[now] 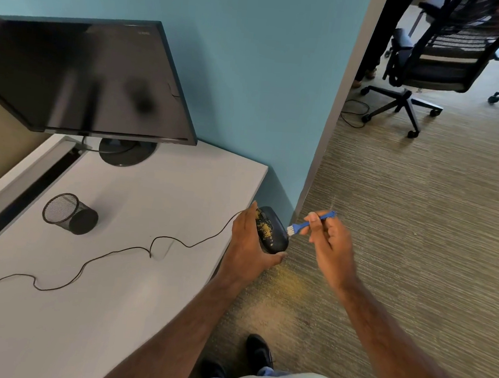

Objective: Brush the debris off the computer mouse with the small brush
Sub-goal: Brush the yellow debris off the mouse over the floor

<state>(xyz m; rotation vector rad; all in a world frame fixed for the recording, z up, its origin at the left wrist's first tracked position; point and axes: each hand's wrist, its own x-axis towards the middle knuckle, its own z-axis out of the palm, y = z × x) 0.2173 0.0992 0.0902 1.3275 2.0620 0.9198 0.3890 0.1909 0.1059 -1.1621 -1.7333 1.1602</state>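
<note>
a black mouse point(270, 231), speckled with yellow crumbs point(264, 229), is held just past the corner of the desk point(114, 267), clamped at both ends by the left hand point(249, 249). a small blue brush point(310, 222) is pinched by the right hand point(329, 244), bristles touching the mouse's far side. the mouse looks light, rigid and smooth, best gripped by its ends; its cord point(91, 262) trails across the desk.

No text, label or number can be read anywhere. The monitor point(80, 77) carries a small mark on its top bezel near the right corner, but it is too blurred to make out. The mouse point(271, 231) and brush point(308, 222) show no lettering.
</note>
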